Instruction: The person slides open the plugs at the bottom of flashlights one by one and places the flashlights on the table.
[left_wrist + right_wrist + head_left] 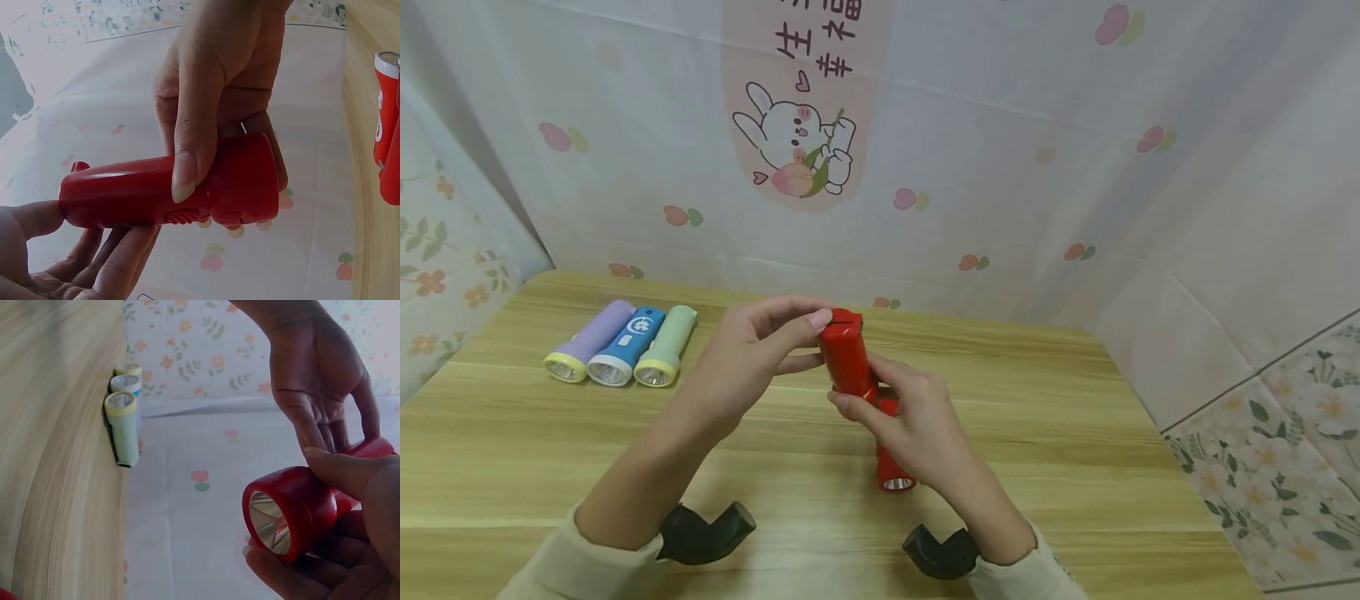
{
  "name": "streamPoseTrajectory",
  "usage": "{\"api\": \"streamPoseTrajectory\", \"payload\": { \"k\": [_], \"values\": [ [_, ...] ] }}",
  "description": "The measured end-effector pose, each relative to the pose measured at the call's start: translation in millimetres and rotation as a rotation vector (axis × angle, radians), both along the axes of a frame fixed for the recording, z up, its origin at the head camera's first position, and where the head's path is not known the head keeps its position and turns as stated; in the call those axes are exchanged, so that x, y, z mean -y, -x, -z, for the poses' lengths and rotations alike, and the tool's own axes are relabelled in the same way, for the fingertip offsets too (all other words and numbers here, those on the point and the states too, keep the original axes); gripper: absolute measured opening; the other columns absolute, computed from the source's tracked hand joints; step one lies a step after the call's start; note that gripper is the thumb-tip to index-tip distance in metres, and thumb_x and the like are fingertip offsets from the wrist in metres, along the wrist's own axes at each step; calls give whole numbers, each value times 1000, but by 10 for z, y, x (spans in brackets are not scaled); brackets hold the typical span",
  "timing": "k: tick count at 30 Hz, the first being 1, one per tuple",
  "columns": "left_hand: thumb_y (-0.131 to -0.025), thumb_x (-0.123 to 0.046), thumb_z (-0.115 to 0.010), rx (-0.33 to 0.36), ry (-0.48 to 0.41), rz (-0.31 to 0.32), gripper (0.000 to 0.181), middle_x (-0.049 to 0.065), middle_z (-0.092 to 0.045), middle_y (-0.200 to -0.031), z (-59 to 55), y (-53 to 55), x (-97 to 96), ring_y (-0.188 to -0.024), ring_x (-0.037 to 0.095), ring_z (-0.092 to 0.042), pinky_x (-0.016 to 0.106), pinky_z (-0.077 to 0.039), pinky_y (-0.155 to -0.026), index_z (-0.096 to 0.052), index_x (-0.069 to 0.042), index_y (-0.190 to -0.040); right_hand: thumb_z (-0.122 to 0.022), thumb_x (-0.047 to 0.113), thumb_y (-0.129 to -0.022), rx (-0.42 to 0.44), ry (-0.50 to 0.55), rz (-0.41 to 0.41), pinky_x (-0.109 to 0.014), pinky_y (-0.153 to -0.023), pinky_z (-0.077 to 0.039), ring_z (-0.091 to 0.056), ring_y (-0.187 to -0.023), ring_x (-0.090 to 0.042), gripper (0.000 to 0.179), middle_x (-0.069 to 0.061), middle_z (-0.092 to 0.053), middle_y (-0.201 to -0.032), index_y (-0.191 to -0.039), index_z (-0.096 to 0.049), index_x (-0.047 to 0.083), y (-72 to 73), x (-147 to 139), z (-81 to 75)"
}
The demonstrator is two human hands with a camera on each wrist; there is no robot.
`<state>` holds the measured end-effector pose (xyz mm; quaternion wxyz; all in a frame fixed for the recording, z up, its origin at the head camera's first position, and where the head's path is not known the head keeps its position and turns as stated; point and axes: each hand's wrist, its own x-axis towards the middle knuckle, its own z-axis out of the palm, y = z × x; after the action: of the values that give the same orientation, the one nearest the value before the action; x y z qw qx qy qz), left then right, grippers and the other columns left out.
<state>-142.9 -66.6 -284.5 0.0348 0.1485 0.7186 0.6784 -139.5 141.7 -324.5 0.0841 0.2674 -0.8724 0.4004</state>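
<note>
Head view: here's the red flashlight (847,362), up above the table (1037,467), left hand (748,354) pinching its tail end, right hand (917,412) curled round the lamp end, a second red flashlight (891,460) lying below! Left wrist view: right thumb pressed across the barrel, left thumb and fingers closed on the tail (a two-handed hold, this). Right wrist view: the lens (270,524) shows above the right fingertips.

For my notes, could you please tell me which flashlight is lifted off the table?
It's the red flashlight held by the left hand and the right hand; the others, including another red one, rest on the table.
</note>
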Motion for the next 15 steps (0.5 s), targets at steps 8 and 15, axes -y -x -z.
{"api": "streamPoseTrajectory", "payload": {
  "k": [8, 15],
  "values": [
    [-103, -31, -58, 33, -18, 9, 37, 15, -68, -126, -11, 3, 8, -110, 27, -70, 41, -58, -94, -66, -2, -125, -79, 21, -89, -37, -24, -17, -23, -77, -61, -75, -87, -13, 35, -3, -78, -104, -121, -70, 10, -6, -11, 1],
    [-102, -31, -60, 58, -16, 24, 35, 13, -65, -127, -1, 21, 28, -117, 29, -66, 44, -58, -94, -66, -3, -122, -78, 24, -90, -51, -60, -20, -22, -76, -60, -74, -88, -11, 38, -2, -78, -104, -125, -69, 12, -16, -16, -14]
  ]
}}
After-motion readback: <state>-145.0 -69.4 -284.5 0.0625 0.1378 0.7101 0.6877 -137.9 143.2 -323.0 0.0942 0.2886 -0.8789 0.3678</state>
